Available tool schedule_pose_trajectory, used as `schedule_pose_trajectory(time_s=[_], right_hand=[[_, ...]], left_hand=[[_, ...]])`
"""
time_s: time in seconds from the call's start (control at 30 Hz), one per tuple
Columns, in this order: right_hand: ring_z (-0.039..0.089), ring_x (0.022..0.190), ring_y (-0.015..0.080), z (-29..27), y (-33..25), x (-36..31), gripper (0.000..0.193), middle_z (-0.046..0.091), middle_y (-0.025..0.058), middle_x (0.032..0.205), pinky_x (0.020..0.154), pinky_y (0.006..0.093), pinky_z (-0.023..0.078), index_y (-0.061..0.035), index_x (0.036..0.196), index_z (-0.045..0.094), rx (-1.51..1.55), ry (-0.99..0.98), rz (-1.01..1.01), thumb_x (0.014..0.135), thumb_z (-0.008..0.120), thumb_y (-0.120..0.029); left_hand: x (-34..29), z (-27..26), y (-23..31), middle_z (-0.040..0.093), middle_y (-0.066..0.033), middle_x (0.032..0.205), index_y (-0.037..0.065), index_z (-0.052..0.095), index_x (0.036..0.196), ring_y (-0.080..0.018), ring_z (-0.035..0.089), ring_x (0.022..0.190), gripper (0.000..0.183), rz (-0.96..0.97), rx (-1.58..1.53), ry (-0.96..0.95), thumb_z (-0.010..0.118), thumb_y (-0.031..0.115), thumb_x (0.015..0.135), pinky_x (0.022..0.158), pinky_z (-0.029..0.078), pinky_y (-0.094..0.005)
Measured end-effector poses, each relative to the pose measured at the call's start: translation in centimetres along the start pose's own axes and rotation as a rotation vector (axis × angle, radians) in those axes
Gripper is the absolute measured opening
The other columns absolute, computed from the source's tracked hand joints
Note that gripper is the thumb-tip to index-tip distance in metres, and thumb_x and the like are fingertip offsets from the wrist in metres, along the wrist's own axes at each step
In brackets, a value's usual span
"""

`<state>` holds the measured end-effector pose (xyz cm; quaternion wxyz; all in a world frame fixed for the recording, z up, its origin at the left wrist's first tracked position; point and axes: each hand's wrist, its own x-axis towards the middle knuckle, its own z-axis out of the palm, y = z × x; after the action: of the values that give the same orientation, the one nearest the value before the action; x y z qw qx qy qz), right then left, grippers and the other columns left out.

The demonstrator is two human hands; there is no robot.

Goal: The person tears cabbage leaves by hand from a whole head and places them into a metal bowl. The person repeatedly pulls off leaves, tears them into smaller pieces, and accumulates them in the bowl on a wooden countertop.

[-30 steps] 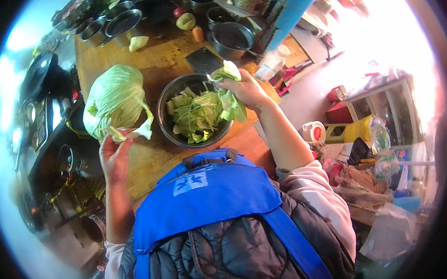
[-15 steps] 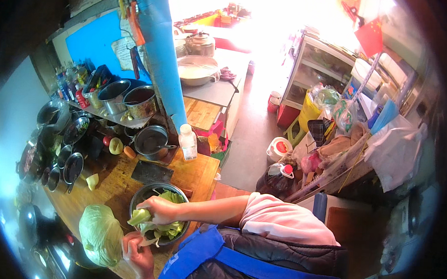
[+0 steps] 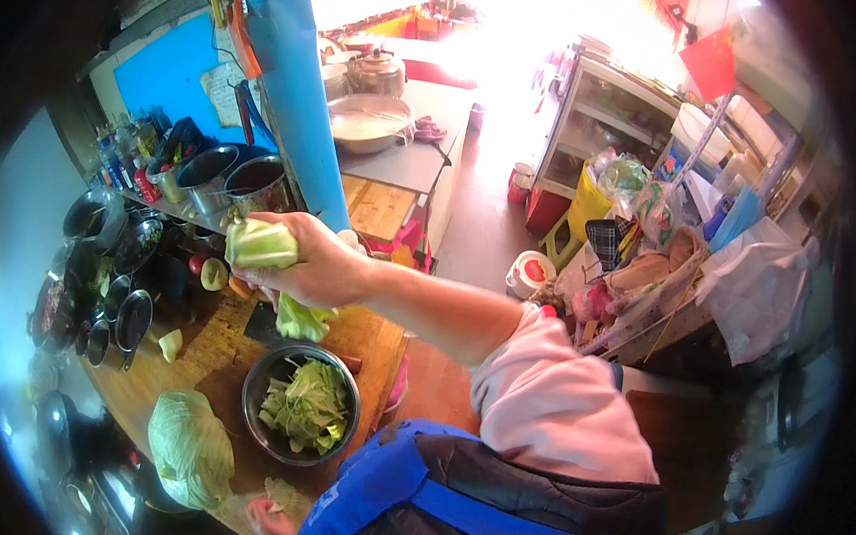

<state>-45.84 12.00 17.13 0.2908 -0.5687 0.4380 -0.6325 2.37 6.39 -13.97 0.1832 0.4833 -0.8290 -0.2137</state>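
My right hand (image 3: 320, 259) is raised over the counter, its fingers wrapped round a head of leafy greens (image 3: 264, 246). The pale, thick stem end points left, and green leaves hang below the hand. Under it stands a round metal bowl (image 3: 251, 408) with torn green leaves (image 3: 305, 405) inside. Low at the counter's near edge is my left hand (image 3: 270, 521), fingers curled in beside a pale, blurred scrap; what they pinch is unclear. Between that hand and the far pots sits a large pale green cabbage (image 3: 191, 448), left of the bowl.
On the wooden counter (image 3: 208, 345) lie a dark slab (image 3: 264, 326) and a pale vegetable piece (image 3: 170, 344). Pots (image 3: 209, 180) and pans (image 3: 134, 319) crowd its left and back. A blue post (image 3: 297, 103) rises behind; bags and a bucket (image 3: 532, 271) stand right.
My right hand has lifted the greens up and away from the bowl, uncovering the leaves in it. My left hand has dropped toward the near edge, apart from the greens.
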Motion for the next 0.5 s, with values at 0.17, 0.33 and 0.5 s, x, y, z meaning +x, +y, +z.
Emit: schedule_pose_trajectory(time_s=[0.17,0.33,0.5], right_hand=[[0.070,0.092,0.0187,2.1,5.2,-5.5,0.037,0.073,0.0072,0.100,0.085,0.0363,0.054,-0.0114,0.120,0.065,-0.551,-0.077,0.330,0.085,0.075,-0.020],[0.066,0.090,0.0130,7.2,9.8,-6.8,0.033,0.072,0.0019,0.099,0.086,0.0323,0.053,-0.0073,0.123,0.060,-0.124,-0.022,0.337,0.094,0.068,-0.020],[0.061,0.111,0.0191,14.1,11.8,-7.5,0.032,0.067,0.0101,0.114,0.094,0.0350,0.048,-0.0061,0.121,0.063,0.112,-0.122,0.294,0.091,0.068,-0.015]], left_hand=[[-0.1,-0.4,1.7,0.060,-0.0179,0.114,0.000,0.058,0.108,-0.0277,0.059,0.106,0.025,0.033,0.163,-0.080,0.067,0.010,0.087,0.090,0.048,-0.0387],[2.9,-7.6,9.7,0.060,-0.0188,0.120,-0.001,0.059,0.116,-0.0283,0.058,0.112,0.032,0.471,0.185,0.204,0.066,0.010,0.088,0.096,0.047,-0.0394],[9.0,-4.6,18.6,0.048,-0.0172,0.142,-0.003,0.036,0.145,-0.0277,0.046,0.134,0.068,0.163,-1.071,-0.305,0.062,0.005,0.083,0.111,0.035,-0.0404]])
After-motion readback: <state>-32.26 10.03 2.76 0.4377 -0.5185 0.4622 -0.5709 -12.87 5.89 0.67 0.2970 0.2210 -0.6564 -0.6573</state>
